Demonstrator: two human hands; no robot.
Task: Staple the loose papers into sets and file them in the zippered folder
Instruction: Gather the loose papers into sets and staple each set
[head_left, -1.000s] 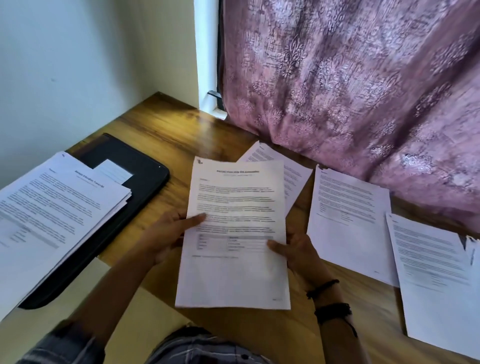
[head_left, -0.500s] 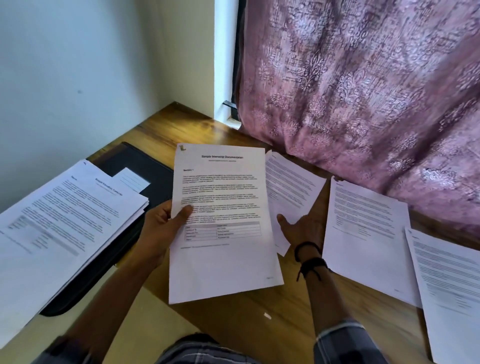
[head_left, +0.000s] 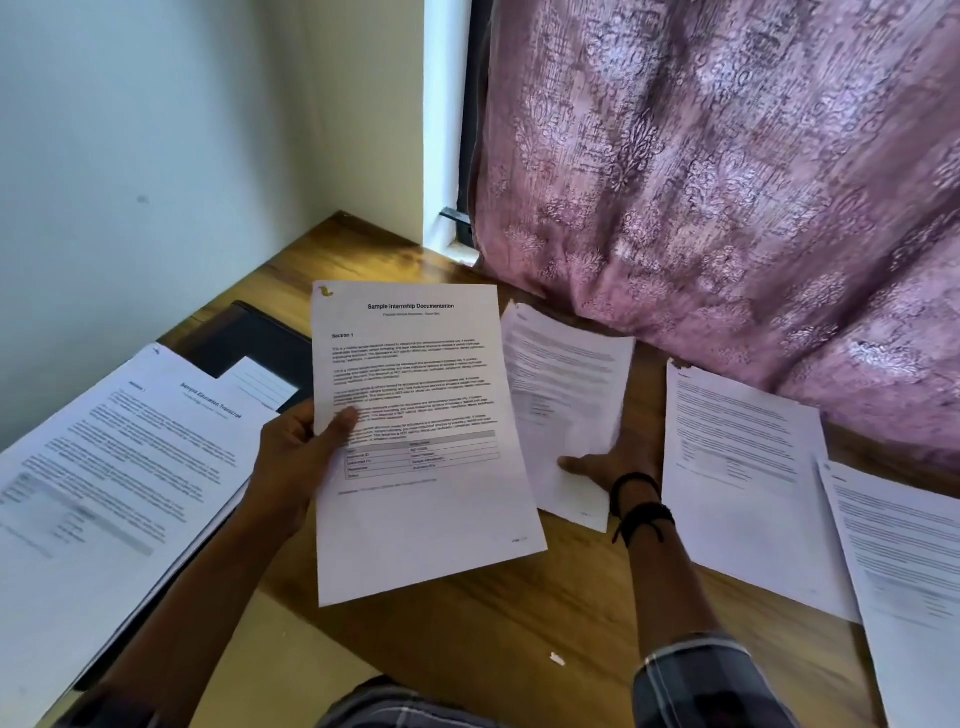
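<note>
While left fingers (head_left: 340, 423) grip the internship sheet (head_left: 415, 525), right fingers (head_left: 574, 464) pinch another sheet (head_left: 566, 374) beside the curtain (head_left: 727, 208).

Left hand (head_left: 296, 457) holds the internship sheet (head_left: 415, 415); right hand (head_left: 618, 465) pinches a second sheet (head_left: 566, 384).

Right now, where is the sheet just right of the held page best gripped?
Probably the near right edge of the loose sheet, from the near right: the held page overlaps its left side, its far end sits by the curtain, and the right hand has its thumb there.
</note>
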